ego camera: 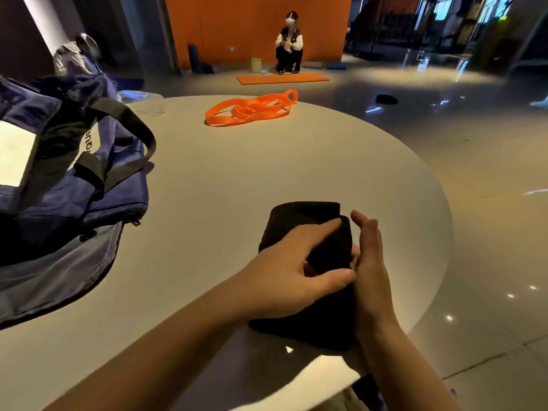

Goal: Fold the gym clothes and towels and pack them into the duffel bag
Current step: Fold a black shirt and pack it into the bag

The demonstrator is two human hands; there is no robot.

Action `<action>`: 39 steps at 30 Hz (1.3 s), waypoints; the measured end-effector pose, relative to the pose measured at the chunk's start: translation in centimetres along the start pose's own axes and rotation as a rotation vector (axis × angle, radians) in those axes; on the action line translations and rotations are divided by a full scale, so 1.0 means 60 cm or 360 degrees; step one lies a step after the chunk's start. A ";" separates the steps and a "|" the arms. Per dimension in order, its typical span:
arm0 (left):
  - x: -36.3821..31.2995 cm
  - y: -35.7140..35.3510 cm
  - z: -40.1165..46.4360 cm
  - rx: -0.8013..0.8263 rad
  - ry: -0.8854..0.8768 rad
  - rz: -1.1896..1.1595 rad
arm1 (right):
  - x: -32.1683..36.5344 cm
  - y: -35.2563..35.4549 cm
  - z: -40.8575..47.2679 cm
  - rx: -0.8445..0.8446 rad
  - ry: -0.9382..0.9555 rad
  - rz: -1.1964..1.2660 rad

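Folding is in hand; packing has not begun for this item. A black garment (308, 221), soft and matte, lies folded into a compact oblong at the near edge of the round, smooth pale desk (237, 179). The left hand (290, 277) rests on top of it, forefinger extended, thumb curled along the near fold, apparently pressing rather than gripping. The right hand (370, 262) stands edge-on, fingers straight, against the garment's right side, squaring the fold. The navy duffel bag (89, 185), limp woven fabric with black webbing handles, sits unzipped at the desk's left, well apart from the garment. Next move, in my judgement: lift the bundle with both hands without loosening it and carry it left into the bag's opening. An orange band (252, 109), flat and looped, lies at the far side.
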State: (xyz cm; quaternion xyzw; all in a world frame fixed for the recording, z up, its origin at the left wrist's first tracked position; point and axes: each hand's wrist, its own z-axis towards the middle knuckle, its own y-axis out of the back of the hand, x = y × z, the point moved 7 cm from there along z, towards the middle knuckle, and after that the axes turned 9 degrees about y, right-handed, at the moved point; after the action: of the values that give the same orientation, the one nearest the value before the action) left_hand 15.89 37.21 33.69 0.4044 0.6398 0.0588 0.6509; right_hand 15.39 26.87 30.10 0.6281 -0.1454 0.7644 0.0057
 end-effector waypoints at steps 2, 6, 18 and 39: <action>0.006 0.001 -0.011 -0.0137 -0.0100 0.0053 | 0.005 0.007 0.001 0.0021 -0.0049 0.0010; 0.018 0.007 -0.028 -0.0243 -0.0276 -0.0178 | 0.013 0.010 0.018 0.0097 0.0015 -0.0199; 0.079 -0.020 -0.032 -0.0159 -0.0061 0.0335 | 0.086 0.043 0.014 0.0029 0.1032 -0.1327; 0.024 -0.007 -0.031 -0.0851 -0.1110 0.0915 | 0.055 0.127 0.142 0.0335 0.0169 -0.1838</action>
State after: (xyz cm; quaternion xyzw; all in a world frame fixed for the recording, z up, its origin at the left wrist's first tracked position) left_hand 14.33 38.66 32.57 0.3789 0.2111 0.2582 0.8633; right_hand 21.39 17.02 33.05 0.5637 0.2974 0.6782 0.3659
